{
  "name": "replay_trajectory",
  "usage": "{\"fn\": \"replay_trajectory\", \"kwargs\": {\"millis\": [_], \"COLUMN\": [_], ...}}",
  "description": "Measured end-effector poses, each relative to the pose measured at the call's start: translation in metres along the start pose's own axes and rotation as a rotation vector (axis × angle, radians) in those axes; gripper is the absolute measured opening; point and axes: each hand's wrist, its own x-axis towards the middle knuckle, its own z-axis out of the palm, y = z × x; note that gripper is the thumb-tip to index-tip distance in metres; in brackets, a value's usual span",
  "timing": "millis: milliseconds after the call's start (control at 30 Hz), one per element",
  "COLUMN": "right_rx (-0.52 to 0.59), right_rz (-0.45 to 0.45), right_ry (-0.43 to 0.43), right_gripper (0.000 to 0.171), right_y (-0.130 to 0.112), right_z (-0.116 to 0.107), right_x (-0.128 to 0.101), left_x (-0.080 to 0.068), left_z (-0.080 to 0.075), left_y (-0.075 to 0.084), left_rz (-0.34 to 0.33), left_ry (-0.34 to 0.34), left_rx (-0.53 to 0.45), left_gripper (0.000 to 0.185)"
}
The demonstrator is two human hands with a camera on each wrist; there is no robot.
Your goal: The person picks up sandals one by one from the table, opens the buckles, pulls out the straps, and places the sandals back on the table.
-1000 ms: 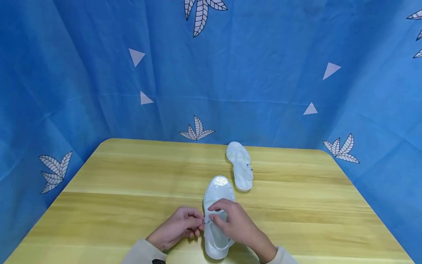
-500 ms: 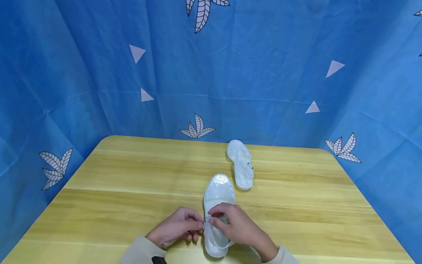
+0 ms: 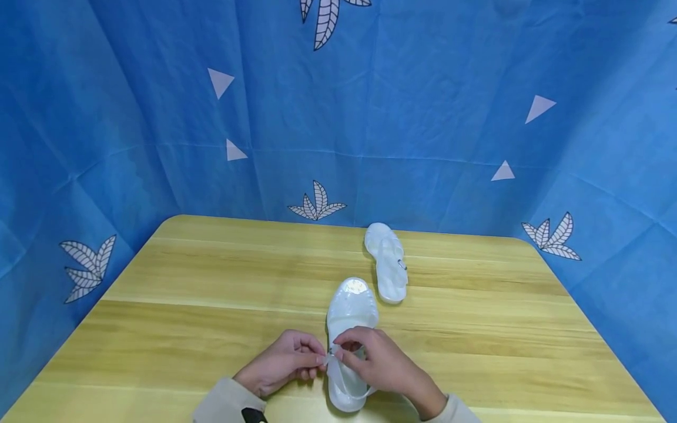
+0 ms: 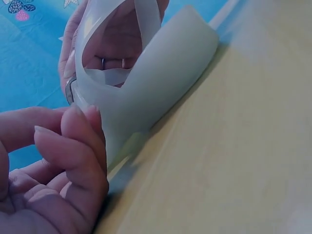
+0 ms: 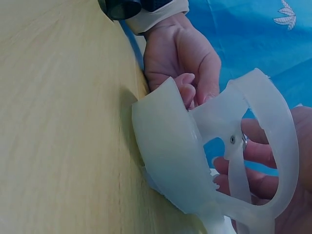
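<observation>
A translucent white jelly sandal [image 3: 351, 308] lies on the table in front of me, toe pointing away. Its ankle strap [image 5: 287, 151] arches over the heel part, and a small metal buckle [image 4: 69, 91] sits on the left side. My left hand [image 3: 285, 361] is left of the sandal and pinches the strap by the buckle between thumb and fingers. From the right, my right hand [image 3: 381, 359] reaches across the sandal, thumb and index finger pinching the strap at the buckle. Fingers partly hide the buckle in the head view; its exact fastening cannot be seen.
A second white sandal [image 3: 390, 273] with a similar buckle lies farther back, slightly right. The wood-patterned table [image 3: 227, 282] meets a blue leaf-print cloth [image 3: 433, 117] at the back and sides. A dark band [image 3: 254, 415] is at the left sleeve.
My right thumb and index finger have come closer together at the buckle. The left hand has barely moved. The head view has shifted slightly; both sandals stay in place.
</observation>
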Motion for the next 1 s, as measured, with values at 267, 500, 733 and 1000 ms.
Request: {"fn": "replay_trajectory", "kwargs": {"millis": [267, 500, 733, 1000], "right_rx": [0.024, 0.058, 0.08, 0.086], "right_rz": [0.01, 0.018, 0.019, 0.048], "right_ry": [-0.014, -0.035, -0.038, -0.033], "right_gripper": [0.015, 0.009, 0.007, 0.009], "right_y": [0.0014, 0.0025, 0.004, 0.0046], "right_z": [0.0006, 0.0027, 0.0054, 0.0068], "right_x": [0.0012, 0.0017, 0.0007, 0.0006], "left_x": [0.0027, 0.0024, 0.0028, 0.0044], "left_z": [-0.0027, -0.0042, -0.0034, -0.003], "left_y": [-0.0027, -0.0043, -0.005, -0.0074], "left_rz": [0.02, 0.053, 0.045, 0.066], "left_ry": [-0.022, -0.047, -0.036, -0.03], "left_rx": [-0.046, -0.078, -0.095, -0.092], "left_gripper": [0.006, 0.007, 0.006, 0.005]}}
